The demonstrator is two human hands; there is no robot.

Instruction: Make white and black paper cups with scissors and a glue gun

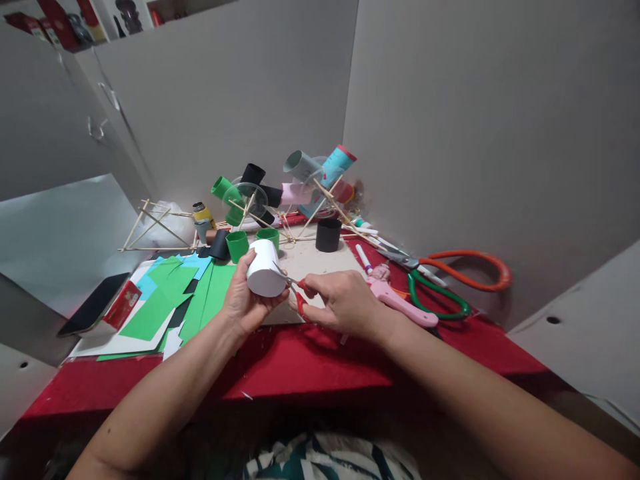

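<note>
Near the table's front edge, a white paper cylinder (267,272) is held in my left hand (244,297), its closed round end tilted toward me. My right hand (343,303) is closed around the red handles of small scissors (300,297). Their blades reach the right side of the cylinder, close to the rim of its end; whether paper lies between them I cannot tell. Just behind the cylinder stand two green paper cups (237,247), and a black paper cup (329,235) sits to the right on a beige board (305,263).
Green paper sheets (165,293), a red box (124,305) and a phone (93,307) lie left. Stick frames with wheels bearing coloured tubes (245,200) stand behind. Large scissors (460,270) and a pink glue gun (403,303) lie right on the red cloth (320,370).
</note>
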